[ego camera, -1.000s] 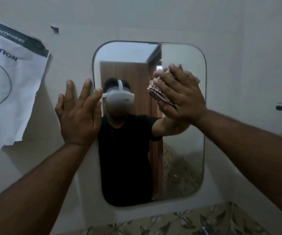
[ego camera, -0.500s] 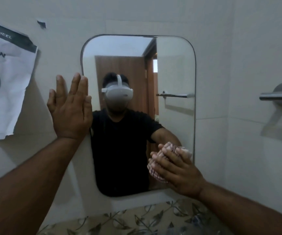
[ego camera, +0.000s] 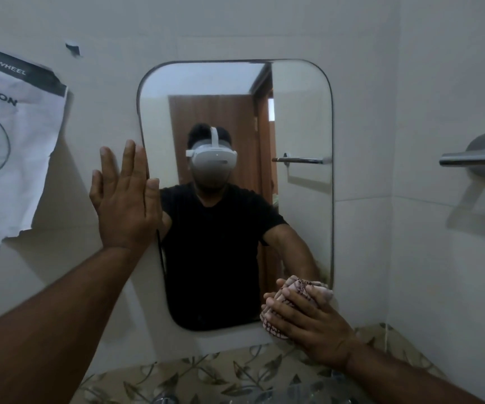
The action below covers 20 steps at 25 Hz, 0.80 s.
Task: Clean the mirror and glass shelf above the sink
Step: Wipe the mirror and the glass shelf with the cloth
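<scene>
**Two hands at the mirror, cloth pressed into its 5 o'clock corner**

The right hand (ego camera: 308, 319) curls its fingers round a bunched, patterned cloth (ego camera: 299, 285) and presses it onto the mirror (ego camera: 302, 112) at the 5 o'clock corner, partly over the rim. The left hand (ego camera: 124, 196) lies flat with straight fingers, holding nothing, braced at the mirror's 9 o'clock edge and mostly on the wall. To finish this pass well, the cloth should probably follow the rounded rim toward 7 o'clock with even pressure and overlapping strokes. The bracing fingers are best kept off the glass, or they may leave prints. The glass shelf is not plainly in view.
</scene>
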Each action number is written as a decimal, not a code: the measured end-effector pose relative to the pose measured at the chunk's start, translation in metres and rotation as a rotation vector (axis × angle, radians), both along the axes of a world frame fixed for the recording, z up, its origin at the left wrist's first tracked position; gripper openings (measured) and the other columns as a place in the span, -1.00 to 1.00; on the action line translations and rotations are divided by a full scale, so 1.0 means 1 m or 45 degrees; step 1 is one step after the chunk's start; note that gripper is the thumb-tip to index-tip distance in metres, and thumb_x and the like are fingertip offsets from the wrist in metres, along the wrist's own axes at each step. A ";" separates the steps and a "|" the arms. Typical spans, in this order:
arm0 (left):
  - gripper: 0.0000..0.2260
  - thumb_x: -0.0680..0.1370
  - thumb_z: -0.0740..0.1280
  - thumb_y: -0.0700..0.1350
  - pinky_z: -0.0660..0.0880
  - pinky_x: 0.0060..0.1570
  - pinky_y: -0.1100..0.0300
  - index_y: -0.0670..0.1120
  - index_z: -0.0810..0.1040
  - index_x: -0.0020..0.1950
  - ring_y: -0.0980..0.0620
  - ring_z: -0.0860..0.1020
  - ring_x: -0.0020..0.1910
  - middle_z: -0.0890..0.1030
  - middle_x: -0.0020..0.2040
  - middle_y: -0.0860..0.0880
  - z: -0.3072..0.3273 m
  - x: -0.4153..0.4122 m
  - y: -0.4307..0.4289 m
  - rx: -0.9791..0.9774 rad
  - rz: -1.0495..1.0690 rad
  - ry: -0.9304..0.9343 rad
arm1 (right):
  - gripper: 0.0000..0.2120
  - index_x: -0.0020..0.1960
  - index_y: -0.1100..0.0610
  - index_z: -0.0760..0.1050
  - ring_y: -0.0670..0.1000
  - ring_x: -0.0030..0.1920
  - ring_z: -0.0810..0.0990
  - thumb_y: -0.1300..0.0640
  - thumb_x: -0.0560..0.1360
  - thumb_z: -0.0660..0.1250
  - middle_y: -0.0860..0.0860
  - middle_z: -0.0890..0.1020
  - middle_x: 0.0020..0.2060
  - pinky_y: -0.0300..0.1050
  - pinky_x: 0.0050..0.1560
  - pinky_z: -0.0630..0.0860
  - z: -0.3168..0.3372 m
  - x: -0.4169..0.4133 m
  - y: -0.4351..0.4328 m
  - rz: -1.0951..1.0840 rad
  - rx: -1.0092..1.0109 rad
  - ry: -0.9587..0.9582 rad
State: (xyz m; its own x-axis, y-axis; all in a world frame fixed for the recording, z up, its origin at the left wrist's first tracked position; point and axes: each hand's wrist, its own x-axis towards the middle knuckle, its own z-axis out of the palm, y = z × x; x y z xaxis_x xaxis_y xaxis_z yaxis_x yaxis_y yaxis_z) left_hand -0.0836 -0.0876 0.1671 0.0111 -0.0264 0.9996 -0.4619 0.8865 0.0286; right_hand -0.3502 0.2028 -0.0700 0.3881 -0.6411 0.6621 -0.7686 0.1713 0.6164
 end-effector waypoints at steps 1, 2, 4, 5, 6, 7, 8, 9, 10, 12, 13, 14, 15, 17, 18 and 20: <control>-0.46 0.77 -0.09 0.14 0.13 0.63 -0.25 0.20 -0.12 0.76 -0.09 0.03 0.76 -0.09 0.76 0.24 -0.008 0.001 -0.001 0.010 0.017 0.000 | -0.47 0.59 -0.01 0.37 0.20 0.61 0.26 0.00 0.62 0.21 0.01 0.39 0.59 0.28 0.49 0.23 -0.002 -0.001 0.000 -0.005 0.009 -0.009; -0.46 0.77 -0.09 0.14 0.12 0.63 -0.24 0.17 -0.10 0.76 -0.09 0.01 0.76 -0.06 0.77 0.21 -0.015 0.004 -0.002 0.026 0.048 -0.029 | -0.48 0.59 -0.01 0.37 0.20 0.60 0.26 0.00 0.63 0.18 0.01 0.39 0.58 0.28 0.50 0.22 -0.003 -0.002 0.000 -0.012 0.020 -0.015; -0.45 0.76 -0.10 0.15 0.09 0.64 -0.24 0.16 -0.10 0.77 -0.11 -0.01 0.77 -0.05 0.78 0.17 -0.024 0.009 -0.002 0.078 0.089 -0.102 | -0.53 0.56 -0.01 0.42 0.19 0.58 0.28 -0.01 0.67 0.08 0.01 0.45 0.54 0.25 0.54 0.14 -0.006 -0.003 0.000 -0.016 0.035 -0.029; -0.45 0.76 -0.11 0.16 0.08 0.65 -0.24 0.17 -0.12 0.76 -0.12 -0.01 0.77 -0.07 0.77 0.17 -0.028 0.010 0.000 0.103 0.092 -0.110 | -0.54 0.53 -0.01 0.45 0.18 0.57 0.29 -0.01 0.69 0.05 0.01 0.47 0.52 0.24 0.54 0.11 -0.007 -0.002 0.000 -0.019 0.040 -0.029; -0.45 0.76 -0.11 0.16 0.05 0.66 -0.23 0.17 -0.13 0.76 -0.13 -0.02 0.77 -0.08 0.77 0.17 -0.032 0.012 0.003 0.122 0.091 -0.116 | -0.55 0.52 -0.02 0.47 0.17 0.56 0.29 -0.01 0.69 0.06 0.00 0.49 0.51 0.23 0.53 0.10 -0.009 -0.002 0.002 -0.021 0.042 -0.025; -0.45 0.76 -0.11 0.16 0.01 0.68 -0.20 0.17 -0.13 0.76 -0.12 -0.05 0.77 -0.07 0.78 0.15 -0.036 0.014 0.006 0.129 0.088 -0.134 | -0.55 0.51 -0.02 0.48 0.16 0.56 0.29 0.00 0.67 0.10 -0.01 0.49 0.51 0.22 0.53 0.10 -0.012 0.000 0.004 -0.025 0.041 -0.015; -0.45 0.76 -0.11 0.16 -0.04 0.69 -0.14 0.16 -0.12 0.76 -0.10 -0.08 0.77 -0.05 0.78 0.13 -0.040 0.016 0.008 0.130 0.085 -0.159 | -0.55 0.50 -0.03 0.49 0.15 0.56 0.29 0.00 0.65 0.15 -0.02 0.48 0.51 0.22 0.51 0.12 -0.014 0.002 0.006 -0.028 0.040 -0.008; -0.45 0.76 -0.10 0.17 -0.09 0.69 -0.09 0.16 -0.11 0.76 -0.08 -0.12 0.77 -0.05 0.78 0.11 -0.042 0.018 0.009 0.129 0.086 -0.181 | -0.55 0.50 -0.03 0.50 0.14 0.56 0.29 0.00 0.63 0.18 -0.03 0.48 0.51 0.22 0.50 0.16 -0.015 0.004 0.008 -0.027 0.038 -0.012; -0.45 0.76 -0.09 0.17 -0.13 0.69 -0.06 0.16 -0.12 0.76 -0.07 -0.14 0.77 -0.05 0.78 0.11 -0.043 0.020 0.010 0.134 0.087 -0.196 | -0.55 0.49 -0.03 0.50 0.15 0.57 0.28 0.00 0.63 0.17 -0.02 0.49 0.51 0.21 0.48 0.18 -0.016 0.006 0.009 -0.022 0.038 -0.022; -0.44 0.76 -0.10 0.17 -0.13 0.69 -0.08 0.15 -0.12 0.76 -0.09 -0.14 0.77 -0.08 0.78 0.11 -0.045 0.022 0.013 0.161 0.100 -0.215 | -0.56 0.49 -0.01 0.51 0.17 0.62 0.17 0.02 0.70 0.05 -0.01 0.46 0.53 0.20 0.49 0.15 -0.018 0.005 0.007 -0.010 0.045 -0.053; -0.44 0.76 -0.10 0.17 -0.10 0.70 -0.12 0.14 -0.12 0.76 -0.11 -0.12 0.77 -0.08 0.78 0.11 -0.045 0.021 0.013 0.169 0.116 -0.217 | -0.54 0.51 0.01 0.49 0.17 0.65 0.08 0.01 0.73 -0.02 0.00 0.40 0.58 0.19 0.52 0.10 -0.019 0.003 0.005 -0.003 0.052 -0.067; -0.44 0.76 -0.10 0.16 -0.06 0.70 -0.17 0.12 -0.12 0.76 -0.14 -0.09 0.77 -0.08 0.78 0.11 -0.045 0.021 0.014 0.170 0.130 -0.214 | -0.53 0.52 0.02 0.45 0.16 0.67 0.03 0.00 0.74 -0.05 0.01 0.32 0.62 0.19 0.54 0.06 -0.021 0.001 0.004 0.002 0.064 -0.074; -0.44 0.76 -0.10 0.16 -0.03 0.69 -0.19 0.12 -0.13 0.76 -0.16 -0.07 0.77 -0.08 0.77 0.11 -0.045 0.020 0.014 0.166 0.136 -0.210 | -0.54 0.54 0.03 0.41 0.16 0.67 0.04 -0.01 0.75 -0.04 0.01 0.28 0.64 0.20 0.57 0.05 -0.023 -0.001 0.003 0.002 0.079 -0.080; -0.44 0.76 -0.09 0.15 -0.03 0.69 -0.18 0.14 -0.13 0.76 -0.16 -0.06 0.77 -0.09 0.77 0.13 -0.046 0.019 0.012 0.146 0.126 -0.196 | -0.54 0.57 0.01 0.39 0.18 0.63 0.18 0.00 0.73 0.01 0.02 0.37 0.59 0.24 0.54 0.15 -0.026 -0.002 0.003 -0.013 0.096 -0.088; -0.44 0.76 -0.08 0.15 -0.04 0.70 -0.16 0.14 -0.13 0.76 -0.15 -0.06 0.77 -0.09 0.77 0.14 -0.046 0.019 0.012 0.134 0.120 -0.187 | -0.54 0.57 0.01 0.39 0.18 0.60 0.24 0.01 0.72 0.02 0.03 0.41 0.56 0.26 0.48 0.23 -0.027 -0.001 0.004 -0.023 0.094 -0.088; -0.45 0.77 -0.07 0.15 -0.05 0.69 -0.14 0.15 -0.12 0.76 -0.14 -0.05 0.77 -0.08 0.77 0.15 -0.047 0.019 0.011 0.117 0.113 -0.172 | -0.54 0.55 0.00 0.42 0.17 0.57 0.28 0.02 0.72 0.00 0.02 0.44 0.54 0.27 0.40 0.30 -0.027 0.002 0.007 -0.041 0.076 -0.096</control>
State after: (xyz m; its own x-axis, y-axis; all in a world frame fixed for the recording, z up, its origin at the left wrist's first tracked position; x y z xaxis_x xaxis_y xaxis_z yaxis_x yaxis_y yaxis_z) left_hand -0.0648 -0.0766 0.1201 -0.1168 -0.1223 0.9856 -0.5436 0.8384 0.0396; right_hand -0.3478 0.2096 -0.0966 0.3173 -0.6917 0.6487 -0.8080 0.1609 0.5668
